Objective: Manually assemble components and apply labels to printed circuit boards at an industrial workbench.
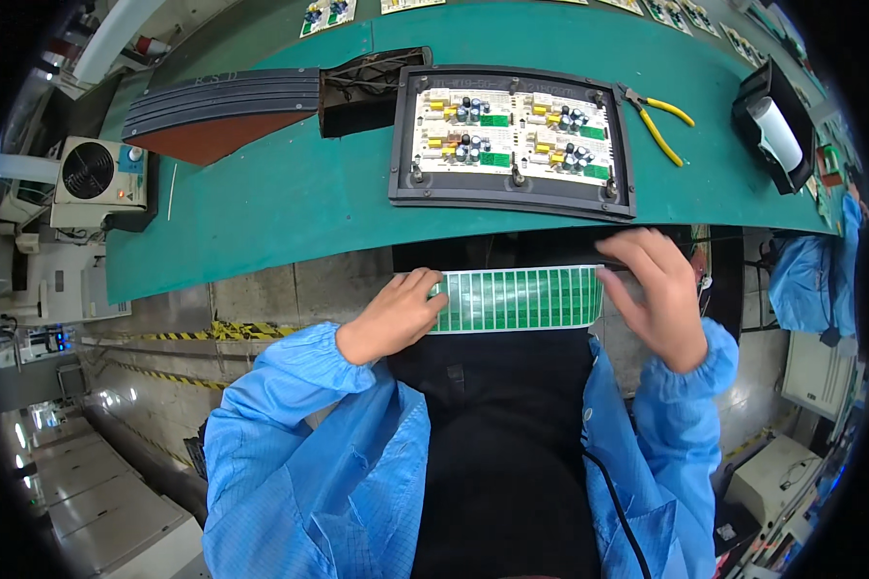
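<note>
A sheet of green labels (521, 299) with white grid lines lies across my lap, just below the table's front edge. My left hand (396, 314) grips its left end, fingers curled over the edge. At the right end, my right hand (661, 294) is raised with thumb and fingers apart. Its thumb comes close to the sheet's corner; whether they touch I cannot tell. Beyond the sheet, on the table, a black frame (512, 205) holds several cream circuit boards (468, 135) fitted with capacitors and yellow and green parts.
The table has a green mat (290, 212). Yellow-handled pliers (668, 125) lie right of the frame. A black holder with a white roll (774, 133) stands farther right. Back left are a dark ribbed box (222, 106) and a fan unit (97, 179). More boards (328, 14) line the far edge.
</note>
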{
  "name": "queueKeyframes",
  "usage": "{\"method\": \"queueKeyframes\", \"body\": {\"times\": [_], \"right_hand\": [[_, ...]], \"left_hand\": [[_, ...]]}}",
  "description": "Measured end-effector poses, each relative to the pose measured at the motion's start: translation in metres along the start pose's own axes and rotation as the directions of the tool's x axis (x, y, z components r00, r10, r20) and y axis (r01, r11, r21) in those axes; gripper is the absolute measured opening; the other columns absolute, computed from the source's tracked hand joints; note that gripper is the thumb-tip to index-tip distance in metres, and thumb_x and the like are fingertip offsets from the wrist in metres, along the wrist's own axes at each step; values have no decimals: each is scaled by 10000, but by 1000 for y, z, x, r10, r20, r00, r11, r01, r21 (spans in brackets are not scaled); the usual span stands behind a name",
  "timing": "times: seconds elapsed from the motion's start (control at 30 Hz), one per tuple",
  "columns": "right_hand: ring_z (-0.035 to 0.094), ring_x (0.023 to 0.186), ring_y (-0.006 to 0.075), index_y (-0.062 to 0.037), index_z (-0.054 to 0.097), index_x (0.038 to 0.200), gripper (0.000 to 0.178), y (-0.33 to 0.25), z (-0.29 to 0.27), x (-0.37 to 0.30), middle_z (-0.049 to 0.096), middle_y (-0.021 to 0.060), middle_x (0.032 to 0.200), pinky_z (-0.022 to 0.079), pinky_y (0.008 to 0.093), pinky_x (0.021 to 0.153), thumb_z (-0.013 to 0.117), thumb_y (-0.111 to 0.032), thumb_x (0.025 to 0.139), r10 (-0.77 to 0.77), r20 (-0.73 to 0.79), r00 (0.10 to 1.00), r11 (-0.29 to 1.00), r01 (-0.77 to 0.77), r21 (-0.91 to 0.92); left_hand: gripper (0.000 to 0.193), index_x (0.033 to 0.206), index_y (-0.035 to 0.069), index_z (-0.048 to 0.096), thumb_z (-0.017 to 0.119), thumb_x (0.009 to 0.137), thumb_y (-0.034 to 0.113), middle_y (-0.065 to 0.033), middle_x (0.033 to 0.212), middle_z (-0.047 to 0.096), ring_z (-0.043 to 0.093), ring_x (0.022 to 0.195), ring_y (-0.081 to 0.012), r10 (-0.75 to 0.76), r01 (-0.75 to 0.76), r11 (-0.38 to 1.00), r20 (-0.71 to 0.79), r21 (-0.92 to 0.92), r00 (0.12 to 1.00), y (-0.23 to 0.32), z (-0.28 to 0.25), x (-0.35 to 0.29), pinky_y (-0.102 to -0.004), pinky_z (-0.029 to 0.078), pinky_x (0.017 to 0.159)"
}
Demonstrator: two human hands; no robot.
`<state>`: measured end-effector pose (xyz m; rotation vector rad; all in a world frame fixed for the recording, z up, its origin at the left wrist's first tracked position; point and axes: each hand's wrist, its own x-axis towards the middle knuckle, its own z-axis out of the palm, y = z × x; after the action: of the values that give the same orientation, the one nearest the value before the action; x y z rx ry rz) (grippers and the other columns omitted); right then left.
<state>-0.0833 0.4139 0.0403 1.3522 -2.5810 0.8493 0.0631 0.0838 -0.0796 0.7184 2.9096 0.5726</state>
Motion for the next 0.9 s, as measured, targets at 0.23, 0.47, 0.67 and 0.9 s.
{"method": "queueKeyframes", "body": {"times": [0.23,0.47,0.67,0.9], "right_hand": [[610,977,330,-38,656,1167,473,-4,40,75,632,117,1056,491,425,861,852,-188,762,-138,-106,985,981,121,-154],[588,1031,305,-65,692,1071,357,-8,37,95,620,91,1061,449,422,903,836,-182,767,-191,54,980,973,197,-117],[590,1040,331,-62,676,1051,382,6,4,86,629,100,1102,453,428,901,853,-215,749,-179,-100,979,964,154,-216],[570,913,330,-44,636,939,403,27,-14,53,587,90,986,456,433,815,865,-309,741,-8,22,1000,925,15,-381]], "left_hand": [[245,1013,36,654,773,829,145,-122,862,629,649,804,-313,98,-103,994,-146,-31,984,37,-104,39,-410,531,706],[310,1107,66,647,776,827,99,-103,997,610,637,897,-316,15,52,991,-494,122,869,-3,-139,50,-413,543,743],[420,1226,57,608,785,853,132,-119,1050,573,627,908,-311,-78,88,996,-374,9,924,-20,-139,56,-419,545,732],[376,1148,29,609,804,842,130,-127,991,547,620,842,-318,-47,57,998,-399,13,916,-22,-140,69,-428,531,682]]}}
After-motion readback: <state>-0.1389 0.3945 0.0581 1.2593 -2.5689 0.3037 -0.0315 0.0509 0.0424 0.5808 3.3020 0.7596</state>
